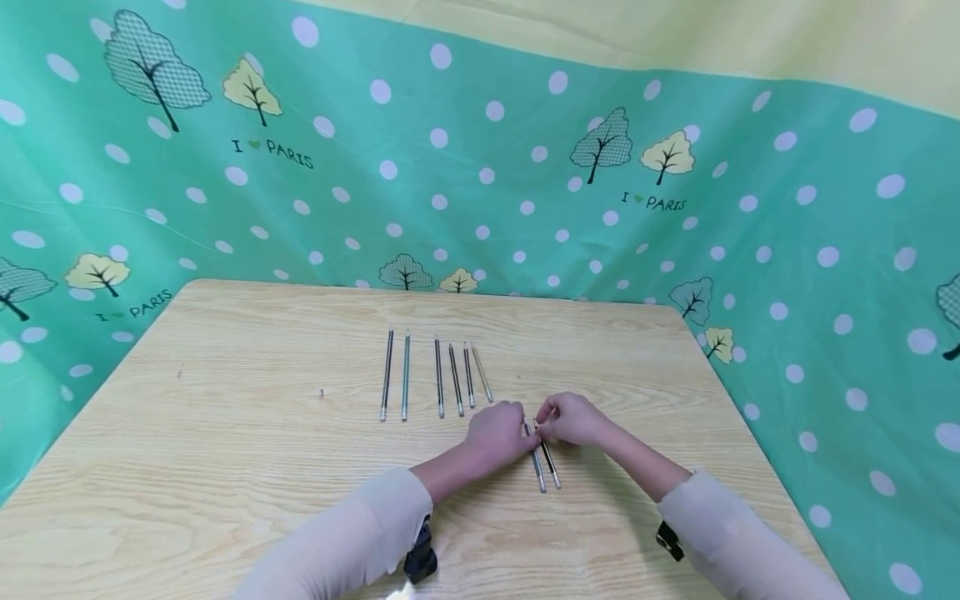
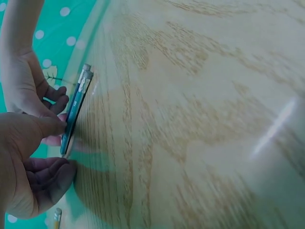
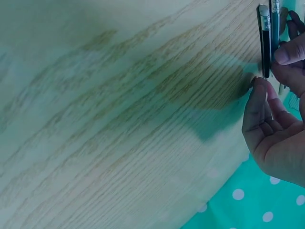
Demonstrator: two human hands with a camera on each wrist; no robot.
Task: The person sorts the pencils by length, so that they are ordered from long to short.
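Note:
Two pencils lie side by side near the front right of the table, eraser ends toward the person. My left hand (image 1: 498,429) holds the upper part of the blue-green pencil (image 1: 535,463), with its thumb over the shaft in the left wrist view. Close by on the right, my right hand (image 1: 572,418) pinches the far tip of the black pencil (image 1: 551,465). That tip is mostly covered by the fingertips. Seen from the right wrist, the black pencil (image 3: 265,47) and blue-green pencil (image 3: 275,33) are nearly touching, with white erasers.
Further back on the wooden table (image 1: 262,450), several pencils lie in a row, among them a teal pencil (image 1: 406,377) and a natural-wood pencil (image 1: 482,373). A small dark bit (image 1: 322,393) lies left of them. A green dotted curtain (image 1: 465,167) hangs behind.

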